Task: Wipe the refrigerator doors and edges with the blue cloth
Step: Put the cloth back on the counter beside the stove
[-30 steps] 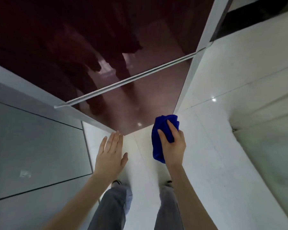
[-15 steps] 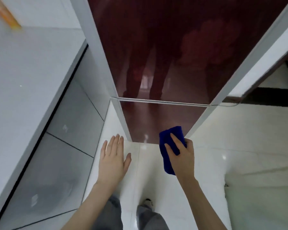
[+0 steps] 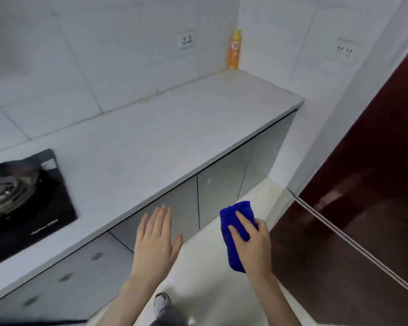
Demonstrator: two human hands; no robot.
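Right hand [image 3: 254,245] has the blue cloth [image 3: 236,231] bunched up in its fingers, held in the air just left of the dark red refrigerator door [image 3: 353,208]. Left hand [image 3: 156,243] is flat, fingers straight, holding nothing. Grey countertop [image 3: 174,128] further back, stove [image 3: 17,196] on it at far left, orange spray can [image 3: 235,50] in the corner.

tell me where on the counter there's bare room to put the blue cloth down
The countertop is bare from the gas stove at its left end to the orange bottle in the far corner, front edge to tiled wall. Crowded: the stove end and that corner. The floor between the cabinet fronts and the refrigerator door is narrow.
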